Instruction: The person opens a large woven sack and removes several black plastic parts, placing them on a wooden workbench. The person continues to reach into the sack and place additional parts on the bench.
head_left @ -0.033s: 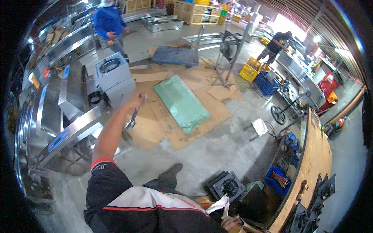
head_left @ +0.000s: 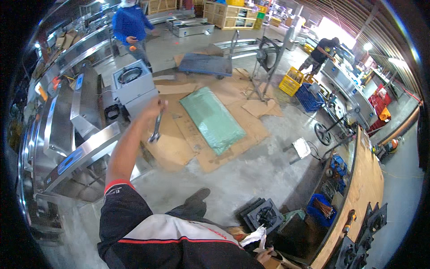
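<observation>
While the left hand (head_left: 153,109) grips a metal wrench (head_left: 156,129) left of the green package (head_left: 212,120), the right hand (head_left: 264,255) is beside crumpled white material (head_left: 254,236), its grip unclear.

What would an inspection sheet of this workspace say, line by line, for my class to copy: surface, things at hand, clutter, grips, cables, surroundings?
Surface: grey floor, with cardboard sheets under a flat green panel.
Things at hand: a metal wrench; beyond it, a grey box with a round opening.
Clutter: yellow crate, blue crate, black burner parts.
Grips: left grip closed around the wrench; right grip partly hidden beside white material, closure unclear.
Cables: apparently a thin dark one near the handwheel.
Surroundings: one person in blue, another in dark clothing; steel units at left.
</observation>
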{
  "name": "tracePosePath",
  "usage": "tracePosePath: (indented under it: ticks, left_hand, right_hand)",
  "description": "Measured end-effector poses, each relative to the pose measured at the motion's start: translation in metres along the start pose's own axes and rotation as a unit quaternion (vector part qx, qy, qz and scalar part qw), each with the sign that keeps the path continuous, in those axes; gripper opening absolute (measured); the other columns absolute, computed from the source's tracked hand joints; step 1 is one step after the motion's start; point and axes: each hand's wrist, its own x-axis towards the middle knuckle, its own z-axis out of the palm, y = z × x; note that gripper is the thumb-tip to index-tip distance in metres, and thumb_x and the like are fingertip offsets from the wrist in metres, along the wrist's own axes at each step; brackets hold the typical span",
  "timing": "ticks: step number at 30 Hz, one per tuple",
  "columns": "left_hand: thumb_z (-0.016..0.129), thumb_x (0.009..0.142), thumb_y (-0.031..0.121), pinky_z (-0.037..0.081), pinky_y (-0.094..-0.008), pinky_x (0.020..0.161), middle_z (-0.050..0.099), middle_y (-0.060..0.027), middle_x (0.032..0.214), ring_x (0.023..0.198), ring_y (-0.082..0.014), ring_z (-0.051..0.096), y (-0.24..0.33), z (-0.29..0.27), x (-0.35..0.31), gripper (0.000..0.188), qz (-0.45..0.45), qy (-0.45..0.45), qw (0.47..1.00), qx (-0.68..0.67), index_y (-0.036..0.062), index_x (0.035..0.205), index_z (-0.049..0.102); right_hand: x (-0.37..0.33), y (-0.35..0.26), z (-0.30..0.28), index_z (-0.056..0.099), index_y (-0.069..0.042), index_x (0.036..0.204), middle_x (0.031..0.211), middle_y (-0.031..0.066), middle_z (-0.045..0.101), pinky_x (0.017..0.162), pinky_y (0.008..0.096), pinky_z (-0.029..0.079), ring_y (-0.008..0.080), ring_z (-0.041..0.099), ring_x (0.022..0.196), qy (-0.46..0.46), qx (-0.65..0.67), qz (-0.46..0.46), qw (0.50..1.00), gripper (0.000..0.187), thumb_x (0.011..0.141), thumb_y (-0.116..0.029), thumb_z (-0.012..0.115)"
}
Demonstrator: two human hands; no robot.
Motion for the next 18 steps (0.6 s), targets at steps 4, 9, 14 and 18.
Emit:
tracePosePath:
  ticks: [4, 9, 14, 18]
  left_hand:
    - [0.064, 0.096, 0.037, 0.048, -0.0387, 0.073, 0.067, -0.013, 0.085, 0.078, -0.0225, 0.061, -0.049, -0.127, 0.095, 0.036, 0.072, 0.149, 0.986, -0.017, 0.0012, 0.095, 0.065]
    - [0.069, 0.091, 0.043, 0.048, -0.0389, 0.069, 0.068, -0.0151, 0.081, 0.071, -0.0246, 0.062, -0.076, -0.228, 0.224, 0.044, 0.098, 0.287, 0.953, -0.008, -0.0001, 0.086, 0.068]
    - [0.069, 0.085, 0.055, 0.051, -0.0403, 0.073, 0.072, -0.0147, 0.085, 0.078, -0.0306, 0.068, -0.107, -0.256, 0.333, 0.049, 0.081, 0.375, 0.919, 0.088, 0.0061, 0.089, 0.073]
    - [0.067, 0.084, 0.061, 0.052, -0.0414, 0.075, 0.073, -0.0118, 0.083, 0.081, -0.0292, 0.07, -0.15, -0.275, 0.408, 0.051, -0.077, 0.389, 0.913, 0.099, 0.0116, 0.091, 0.077]
  right_hand:
    - [-0.049, -0.034, 0.038, 0.063, -0.003, 0.117, 0.109, 0.0198, 0.065, 0.085, 0.0421, 0.048, 0.032, 0.062, 0.097, -0.079, -0.014, 0.05, 0.995, 0.034, 0.096, -0.028, 0.053]
    - [-0.067, -0.072, 0.074, 0.062, -0.003, 0.12, 0.11, 0.0224, 0.064, 0.086, 0.0433, 0.048, 0.0348, 0.062, 0.098, -0.102, -0.034, 0.071, 0.992, 0.037, 0.096, -0.029, 0.053]
    - [-0.083, -0.117, 0.115, 0.061, -0.003, 0.122, 0.111, 0.025, 0.063, 0.087, 0.0446, 0.049, 0.0375, 0.062, 0.099, -0.113, -0.06, 0.104, 0.986, 0.039, 0.096, -0.03, 0.053]
    - [-0.099, -0.15, 0.135, 0.06, -0.003, 0.124, 0.112, 0.0271, 0.063, 0.087, 0.0455, 0.049, 0.0397, 0.062, 0.1, -0.126, -0.08, 0.124, 0.981, 0.041, 0.096, -0.032, 0.053]
